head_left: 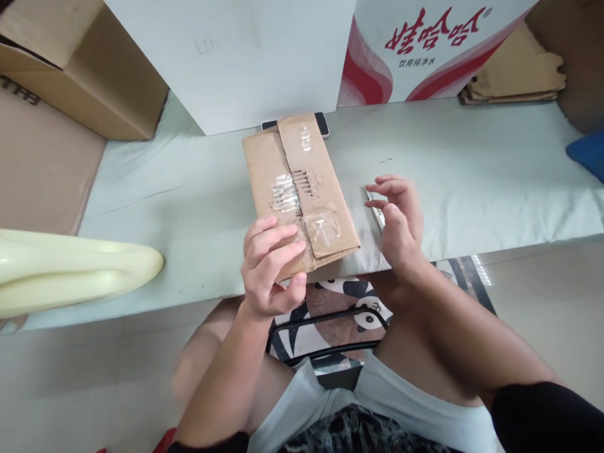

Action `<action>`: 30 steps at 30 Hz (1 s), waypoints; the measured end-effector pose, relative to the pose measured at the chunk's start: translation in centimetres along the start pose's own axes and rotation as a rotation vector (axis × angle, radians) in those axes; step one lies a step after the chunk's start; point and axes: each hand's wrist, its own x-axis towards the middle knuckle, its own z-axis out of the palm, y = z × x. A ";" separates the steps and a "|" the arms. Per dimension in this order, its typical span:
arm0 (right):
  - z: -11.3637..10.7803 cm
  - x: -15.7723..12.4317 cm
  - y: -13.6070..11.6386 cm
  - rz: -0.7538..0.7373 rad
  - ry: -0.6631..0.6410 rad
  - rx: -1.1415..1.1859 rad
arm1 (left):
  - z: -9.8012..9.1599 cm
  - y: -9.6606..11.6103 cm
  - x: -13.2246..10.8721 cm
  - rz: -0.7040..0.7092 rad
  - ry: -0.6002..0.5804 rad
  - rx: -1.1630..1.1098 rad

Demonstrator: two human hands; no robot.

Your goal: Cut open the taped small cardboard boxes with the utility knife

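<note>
A folded cardboard box [325, 189] lies at a slant on the table, with strips of clear tape and torn, ragged marks along its middle seam. My left hand [271, 267] grips its near left corner, fingers across the top and thumb by the near edge. To the right of the box, my right hand [401, 220] is just above the table with its fingers loosely bent and apart from the thumb. Beside those fingertips is a slim, silvery, flat object [377, 211], partly hidden by the hand; its kind I cannot make out.
A phone-like dark slab [322, 124] shows behind the box's far end. Large white cartons [264, 56] stand at the back. Brown cartons [117, 75] are on the left, flattened cardboard [514, 69] at back right. A pale yellow smooth object [80, 270] juts in from the left.
</note>
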 end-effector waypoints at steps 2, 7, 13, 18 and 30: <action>0.1 -0.1 0.0 -0.017 -0.001 -0.017 | 0.0 0.0 0.0 -0.004 -0.007 0.011; -0.3 1.1 -0.1 0.018 -0.041 -0.387 | 0.0 0.1 0.1 0.005 -0.006 -0.011; -2.0 2.4 2.4 0.341 -0.308 -0.850 | 0.1 0.0 -0.1 -0.011 0.002 -0.003; -1.8 2.3 2.3 0.323 -0.315 -0.762 | 0.0 0.0 -0.3 -0.018 -0.016 -0.011; -2.3 3.3 0.8 0.599 0.003 0.237 | 0.5 1.4 0.5 -0.055 -0.063 -0.040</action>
